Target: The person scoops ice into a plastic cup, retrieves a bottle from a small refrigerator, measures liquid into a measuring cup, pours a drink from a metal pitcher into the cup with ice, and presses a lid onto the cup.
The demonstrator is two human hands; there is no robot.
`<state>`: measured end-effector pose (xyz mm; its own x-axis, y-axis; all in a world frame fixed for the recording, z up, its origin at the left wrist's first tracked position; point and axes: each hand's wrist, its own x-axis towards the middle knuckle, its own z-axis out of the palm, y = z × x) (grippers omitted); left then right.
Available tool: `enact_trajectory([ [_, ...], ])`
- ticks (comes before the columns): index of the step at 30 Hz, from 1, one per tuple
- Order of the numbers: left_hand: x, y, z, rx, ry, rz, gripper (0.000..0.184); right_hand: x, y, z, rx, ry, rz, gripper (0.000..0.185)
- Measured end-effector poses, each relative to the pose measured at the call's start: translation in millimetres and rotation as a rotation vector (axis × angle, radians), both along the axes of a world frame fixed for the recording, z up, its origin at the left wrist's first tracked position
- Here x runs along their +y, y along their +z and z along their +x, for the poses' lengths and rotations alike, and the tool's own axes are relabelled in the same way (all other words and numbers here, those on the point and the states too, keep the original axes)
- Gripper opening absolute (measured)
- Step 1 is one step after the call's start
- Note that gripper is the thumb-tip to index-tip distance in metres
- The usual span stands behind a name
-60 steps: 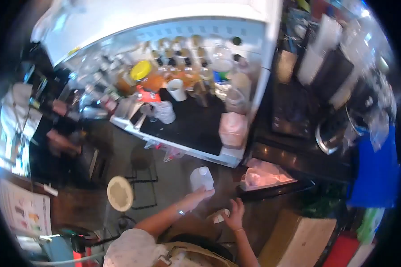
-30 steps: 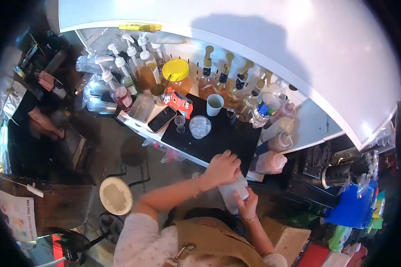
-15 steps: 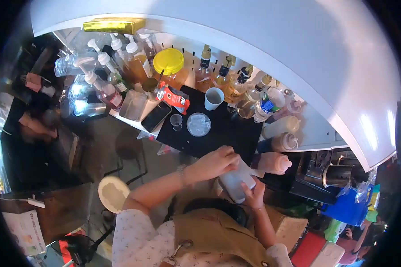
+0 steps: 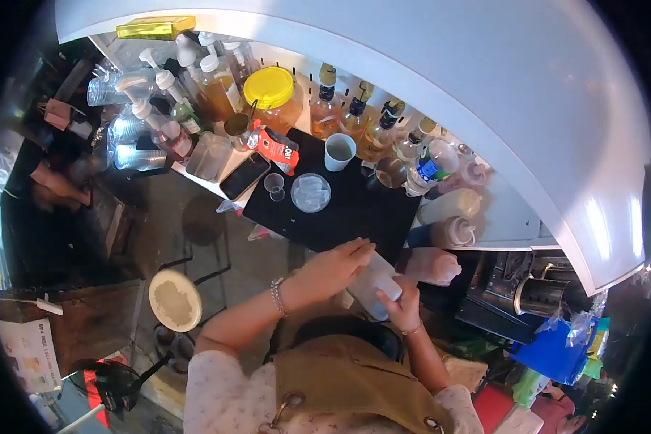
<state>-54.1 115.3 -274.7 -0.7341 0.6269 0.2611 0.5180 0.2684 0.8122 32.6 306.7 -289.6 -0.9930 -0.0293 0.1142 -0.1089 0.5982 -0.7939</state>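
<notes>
My right hand (image 4: 405,305) grips a whitish translucent plastic container (image 4: 372,286) in front of my apron, its thumb lying across the top. My left hand (image 4: 342,266), with a bracelet at the wrist, rests at the far left edge of that container, fingers stretched out. What is inside the container cannot be made out. Beyond my hands, on a black mat (image 4: 372,213), stand a clear cup of ice (image 4: 311,193), a small clear cup (image 4: 274,186) and a pale paper cup (image 4: 339,152).
Several liquor bottles (image 4: 354,116) line the back, beside a yellow-lidded jar (image 4: 269,90) and pump bottles (image 4: 168,130). A phone (image 4: 246,176) and red pouch (image 4: 275,148) lie left of the mat. Squeeze bottles (image 4: 430,265) stand right. A round stool (image 4: 175,301) is on the floor.
My left hand's fingers have gone from curled at the container's edge to stretched out flat. Both hands and the container have shifted slightly left in view.
</notes>
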Motion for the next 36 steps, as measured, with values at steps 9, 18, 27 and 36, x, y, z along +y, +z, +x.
enact_trajectory([
  [9,-21,-32,-30,-0.213,0.248,0.146,0.036,20,1,19,-0.107,-0.046,-0.137,0.029],
  [18,15,-202,-31,-0.128,0.603,-0.236,0.035,27,7,23,-0.067,0.000,-0.106,0.030],
  [27,-74,-176,-71,0.118,1.228,0.167,0.061,17,18,21,-0.082,-0.017,-0.110,0.032],
  [36,-106,-160,-94,-0.123,1.058,0.168,0.034,0,43,4,-0.139,0.055,0.052,0.030],
])
